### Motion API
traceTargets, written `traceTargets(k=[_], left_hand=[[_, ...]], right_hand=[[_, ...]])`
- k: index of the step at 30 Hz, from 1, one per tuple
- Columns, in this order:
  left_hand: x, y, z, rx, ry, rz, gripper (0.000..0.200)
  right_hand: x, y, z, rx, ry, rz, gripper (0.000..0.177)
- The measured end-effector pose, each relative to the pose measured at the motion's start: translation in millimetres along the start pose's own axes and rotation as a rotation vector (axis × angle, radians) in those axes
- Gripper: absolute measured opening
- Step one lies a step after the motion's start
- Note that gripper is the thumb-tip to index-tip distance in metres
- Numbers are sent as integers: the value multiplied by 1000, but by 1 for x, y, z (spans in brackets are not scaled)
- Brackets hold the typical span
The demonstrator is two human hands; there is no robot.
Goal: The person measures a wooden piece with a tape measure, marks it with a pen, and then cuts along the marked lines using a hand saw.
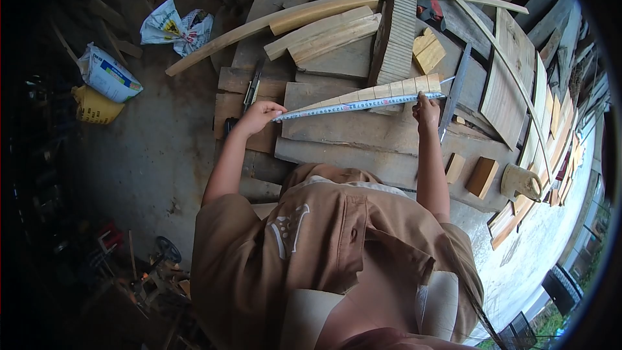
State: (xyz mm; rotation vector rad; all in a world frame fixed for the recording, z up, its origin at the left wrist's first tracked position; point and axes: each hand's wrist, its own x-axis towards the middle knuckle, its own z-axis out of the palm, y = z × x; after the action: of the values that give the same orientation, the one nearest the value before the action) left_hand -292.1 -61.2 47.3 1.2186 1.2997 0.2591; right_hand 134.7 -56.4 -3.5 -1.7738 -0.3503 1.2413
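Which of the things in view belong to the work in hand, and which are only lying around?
In use:
- tape, stretched along the wedge
- marked wedge
- left hand, at its narrow end
- right hand, at its wide end

Apparently just lying about:
- yellow sack
- thick block
- wheel

One head camera looks forward and down, past the shirt (311,220) to the table (350,133) close by, though the dark left edge is hard to see.
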Motion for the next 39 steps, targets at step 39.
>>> traceTargets(k=[39], left_hand=[[0,-7,4,156,26,84,19]], right_hand=[[-8,7,-8,71,-145,67,26]])
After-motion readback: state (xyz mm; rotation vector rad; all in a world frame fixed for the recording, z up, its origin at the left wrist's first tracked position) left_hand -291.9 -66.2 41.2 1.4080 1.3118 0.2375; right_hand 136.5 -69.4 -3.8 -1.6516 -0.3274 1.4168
